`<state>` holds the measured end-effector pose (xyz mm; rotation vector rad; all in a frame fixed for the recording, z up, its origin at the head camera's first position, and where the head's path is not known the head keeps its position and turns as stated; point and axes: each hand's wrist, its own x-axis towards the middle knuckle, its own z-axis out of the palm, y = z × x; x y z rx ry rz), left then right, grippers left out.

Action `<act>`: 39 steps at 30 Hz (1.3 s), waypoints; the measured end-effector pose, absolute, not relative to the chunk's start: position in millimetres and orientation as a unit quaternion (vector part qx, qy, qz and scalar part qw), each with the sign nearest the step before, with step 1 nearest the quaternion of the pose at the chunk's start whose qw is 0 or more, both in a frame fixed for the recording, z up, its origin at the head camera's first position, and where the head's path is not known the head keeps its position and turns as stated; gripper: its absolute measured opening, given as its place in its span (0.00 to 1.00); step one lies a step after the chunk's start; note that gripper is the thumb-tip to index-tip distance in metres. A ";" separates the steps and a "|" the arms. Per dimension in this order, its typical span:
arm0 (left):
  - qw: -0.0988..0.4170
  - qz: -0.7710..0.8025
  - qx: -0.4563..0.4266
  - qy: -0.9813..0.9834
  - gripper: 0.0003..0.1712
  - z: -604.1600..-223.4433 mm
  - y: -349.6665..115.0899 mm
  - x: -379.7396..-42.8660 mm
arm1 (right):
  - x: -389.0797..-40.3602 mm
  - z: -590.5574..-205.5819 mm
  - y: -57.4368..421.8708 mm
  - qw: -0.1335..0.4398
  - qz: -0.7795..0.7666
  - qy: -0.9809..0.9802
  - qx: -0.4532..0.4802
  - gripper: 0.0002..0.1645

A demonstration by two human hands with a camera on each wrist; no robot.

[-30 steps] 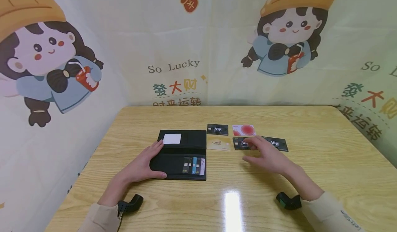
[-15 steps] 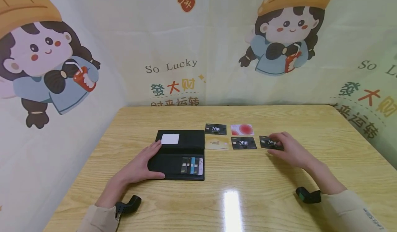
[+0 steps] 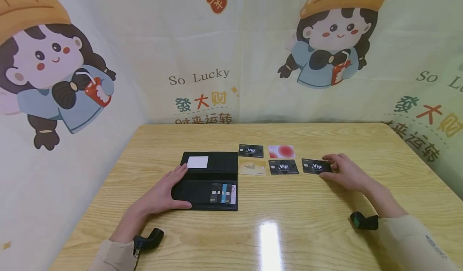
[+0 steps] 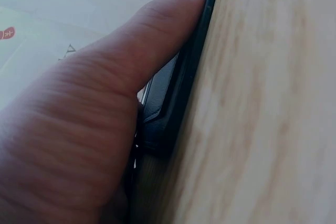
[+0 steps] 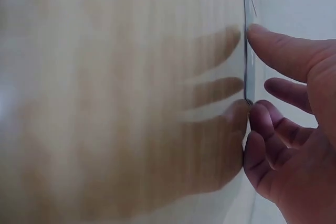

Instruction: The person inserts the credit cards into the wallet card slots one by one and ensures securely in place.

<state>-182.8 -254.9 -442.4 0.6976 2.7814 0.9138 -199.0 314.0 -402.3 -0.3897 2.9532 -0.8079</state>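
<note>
My left hand (image 3: 160, 192) rests across the left side of an open black wallet (image 3: 193, 190). Its thumb (image 4: 157, 30) presses along the near edge, and its fingers reach the upper panel. Several cards (image 3: 223, 193) sit overlapping in the lower right pocket, and a white card (image 3: 197, 162) shows on the upper panel. On the right, my right hand (image 3: 347, 174) holds the right end of a black Vip card (image 3: 312, 166) lying on the table. Thumb and forefinger stand at its two long edges; in the right wrist view the thumb (image 5: 283, 51) touches the card (image 5: 250, 72).
Beside the wallet lie another black Vip card (image 3: 251, 150), a pink card with red circles (image 3: 281, 151), a gold card (image 3: 252, 167) and a middle black Vip card (image 3: 283, 167). All are on the wooden table (image 3: 217, 239). A printed cloth (image 3: 260, 98) hangs behind.
My right hand has moved right, from the middle Vip card to the rightmost one. That card was tilted and now lies straighter, more of it uncovered. The left hand stays on the wallet.
</note>
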 end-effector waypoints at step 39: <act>0.062 0.293 0.240 0.923 0.67 -442.0 -258.8 -194.8 | -209.5 -402.1 323.3 0.062 -0.302 0.943 -0.125 0.35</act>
